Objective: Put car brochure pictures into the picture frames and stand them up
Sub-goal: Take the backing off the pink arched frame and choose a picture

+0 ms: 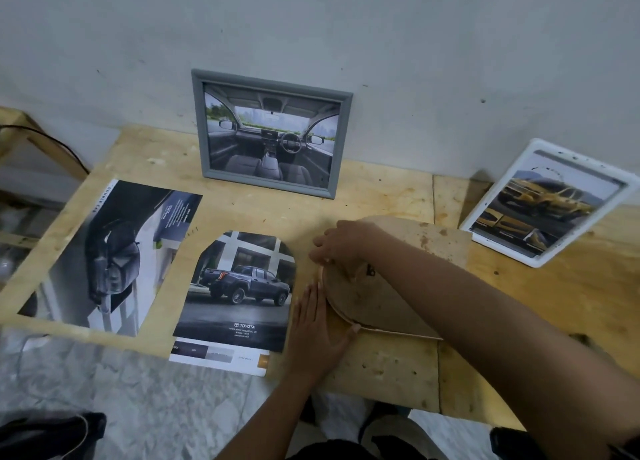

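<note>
**Both hands on face-down arched frame**

The arched frame (360,300) lay back-side up on the wooden table (561,307), brown backing board showing. The right hand (341,246) reached across from the right. Its fingers were curled over the frame's rounded top rim and grasped that edge; whether they held the rim or the backing board was too blurred to tell. The left hand (317,324) lay flat with straight fingers against the frame's left side. It grasped nothing, and its thumb touched the lower rim.

Just left of the left hand lay the arch-cut picture (239,293), a blue pickup, flat and face up, close to the hand but apart from the frame. A leftover brochure strip (218,355) stuck out from under its near edge. Further left of the grip lay the brochure page (114,252), flat, with an arch-shaped piece cut out of it.

Beyond the right hand, the grey frame (270,134) stood upright against the wall (415,44) with a car-interior picture in it. Right of the grip and well apart, the white frame (543,203) stood tilted at the wall and held yellow-car pictures.
</note>
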Tool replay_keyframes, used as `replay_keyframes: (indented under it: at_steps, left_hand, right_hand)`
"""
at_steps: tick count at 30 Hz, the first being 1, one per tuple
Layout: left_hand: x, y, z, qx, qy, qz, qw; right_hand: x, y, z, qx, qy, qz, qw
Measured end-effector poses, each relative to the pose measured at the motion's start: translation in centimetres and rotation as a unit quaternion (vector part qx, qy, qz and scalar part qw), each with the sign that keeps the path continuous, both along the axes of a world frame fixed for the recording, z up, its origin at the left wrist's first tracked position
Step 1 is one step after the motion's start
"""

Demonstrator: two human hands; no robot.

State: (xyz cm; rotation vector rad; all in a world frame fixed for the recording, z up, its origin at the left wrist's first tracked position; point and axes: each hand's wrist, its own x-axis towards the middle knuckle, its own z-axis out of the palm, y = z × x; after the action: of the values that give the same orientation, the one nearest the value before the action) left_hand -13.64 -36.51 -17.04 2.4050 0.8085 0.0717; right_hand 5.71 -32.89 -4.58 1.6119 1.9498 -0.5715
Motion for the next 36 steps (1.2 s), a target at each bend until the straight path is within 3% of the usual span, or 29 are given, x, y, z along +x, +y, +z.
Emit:
replay_keyframes:
  at_steps: [7, 12, 15, 18, 20, 22, 28, 31, 34, 36]
  left_hand:
    - [0.2, 0.5, 0.9, -0.008, 0.016, -0.030, 0.999]
    - [0.5, 0.6, 1.9, -0.001, 0.031, -0.074, 0.997]
    - [0.8, 0.9, 2.2, -0.001, 0.051, -0.080, 0.996]
    - [0.6, 1.2, 2.0, 0.014, 0.058, -0.079, 0.995]
    - [0.5, 1.4, 1.8, 0.024, 0.060, -0.090, 0.994]
    - [0.4, 1.5, 1.6, 0.024, 0.052, -0.093, 0.994]
    - [-0.2, 1.6, 1.1, 0.002, 0.031, -0.065, 0.997]
    - [-0.6, 1.9, 1.2, -0.020, 0.026, -0.049, 0.998]
    - [-1.3, 2.2, 1.4, -0.028, 0.010, -0.041, 0.999]
    - [-1.8, 2.6, 1.4, -0.030, 0.001, -0.043, 0.999]
  right_hand:
    - [0.6, -1.3, 4.1, 0.038, -0.072, -0.039, 0.996]
    - [0.6, -3.3, 9.9, 0.148, -0.073, -0.087, 0.982]
    - [1.4, -5.5, 13.2, 0.270, -0.073, -0.185, 0.942]
    - [3.2, -8.9, 14.6, 0.379, -0.020, -0.340, 0.861]
    - [4.1, -12.0, 14.5, 0.442, 0.034, -0.458, 0.771]
    - [4.6, -15.4, 13.1, 0.493, 0.095, -0.568, 0.652]
    - [2.0, -23.4, 4.5, 0.531, 0.233, -0.794, 0.183]
    - [-0.9, -26.2, 0.5, 0.498, 0.243, -0.833, -0.007]
    - [-3.5, -27.9, -1.8, 0.447, 0.224, -0.851, -0.158]
    - [-4.9, -28.5, -2.4, 0.435, 0.198, -0.853, -0.210]
